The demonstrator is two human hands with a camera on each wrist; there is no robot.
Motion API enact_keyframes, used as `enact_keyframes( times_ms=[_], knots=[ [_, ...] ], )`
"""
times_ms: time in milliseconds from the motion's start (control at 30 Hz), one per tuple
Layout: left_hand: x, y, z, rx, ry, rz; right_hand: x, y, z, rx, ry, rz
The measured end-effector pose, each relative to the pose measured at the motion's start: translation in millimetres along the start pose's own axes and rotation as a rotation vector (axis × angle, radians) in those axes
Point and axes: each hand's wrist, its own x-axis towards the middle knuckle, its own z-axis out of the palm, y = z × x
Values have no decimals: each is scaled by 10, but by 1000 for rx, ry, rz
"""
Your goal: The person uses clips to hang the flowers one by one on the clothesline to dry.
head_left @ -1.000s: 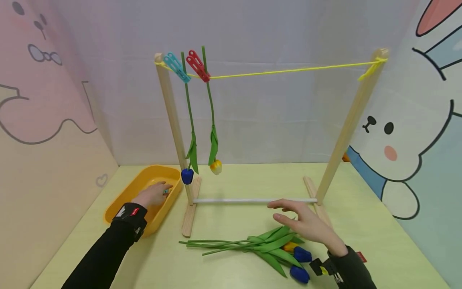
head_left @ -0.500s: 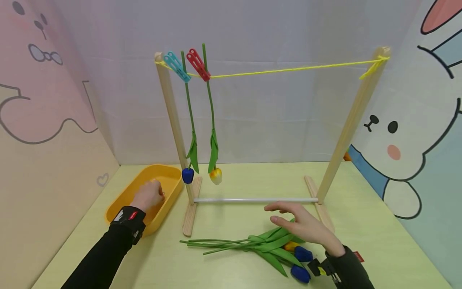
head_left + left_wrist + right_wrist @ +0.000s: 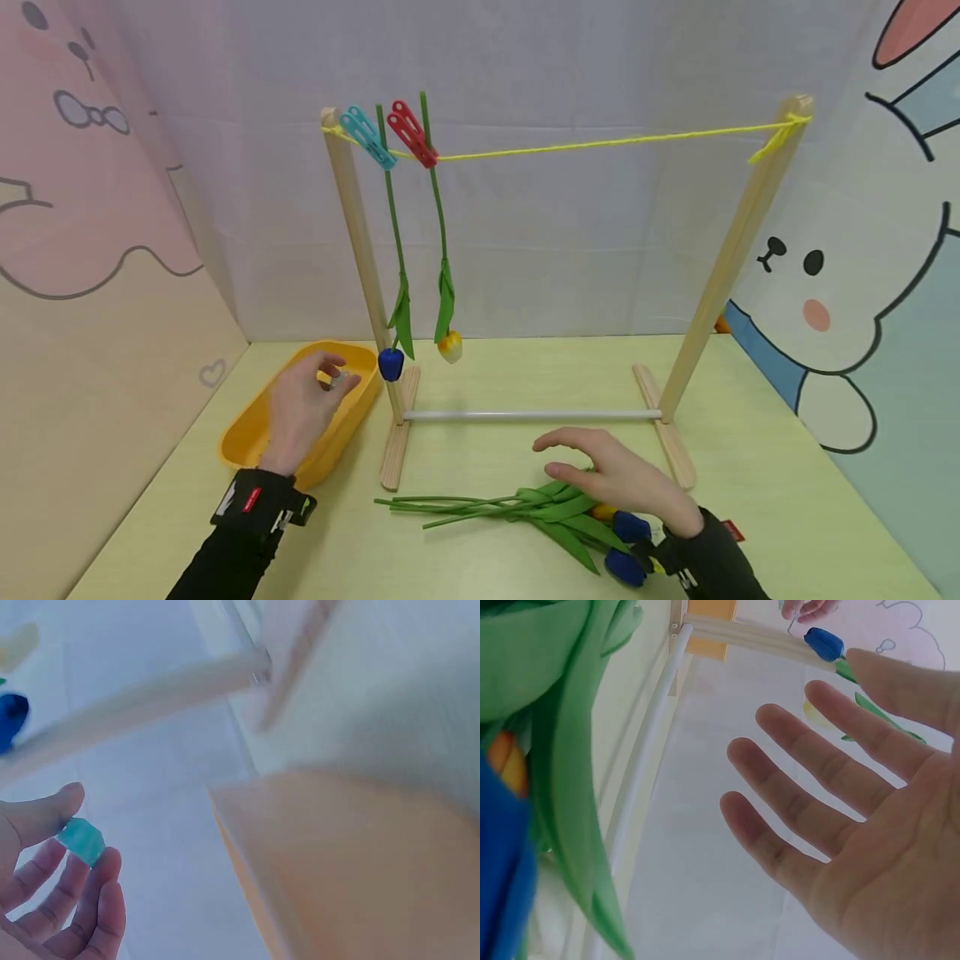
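Note:
My left hand (image 3: 303, 404) is raised over the near side of the yellow tray (image 3: 242, 442). Between thumb and fingers it pinches a small teal clothespin (image 3: 82, 841), mostly hidden by the fingertips. My right hand (image 3: 622, 479) hovers, fingers spread and slightly bent, above a bunch of artificial tulips (image 3: 555, 512) lying on the table; it holds nothing. From a yellow cord (image 3: 585, 147) hang a blue tulip (image 3: 391, 364) under a light blue clothespin (image 3: 367, 137) and a yellow-white tulip (image 3: 450, 347) under a red clothespin (image 3: 412, 133), both head down.
The cord is tied between two wooden posts, left (image 3: 352, 225) and right (image 3: 735, 258). A white rod (image 3: 525, 415) joins their wooden feet low over the table. A white curtain (image 3: 570, 250) stands behind, with cartoon-printed sheets on both sides.
My left hand has come up out of the tray, turned, and now shows the clothespin in its pinch. The right hand has drifted slightly left. The yellow-white tulip swings a little.

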Motion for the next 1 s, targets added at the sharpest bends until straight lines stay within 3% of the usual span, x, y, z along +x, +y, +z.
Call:
enact_keyframes(
  times_ms=[67,133,333,500,633,800,1000],
  knots=[
    [-70,95,47,-74,55,34,12,-32,0,-13,-8,7],
    [-132,186,91,-152,87,25,26,-63,-3,-30,-3,9],
    [-258,371,150,-307,125,-114,94,-142,13,-77,14,6],
    [-275,435,174,-358,122,-169,146,-175,77,-85,-11,20],
    [-277,451,164,-375,127,-174,210,-199,194,-116,-107,38],
    [-282,446,143,-393,123,-164,319,-168,452,-286,-214,22],
    [-284,424,135,-414,93,-172,420,-117,697,-496,-206,-61]
  ],
)
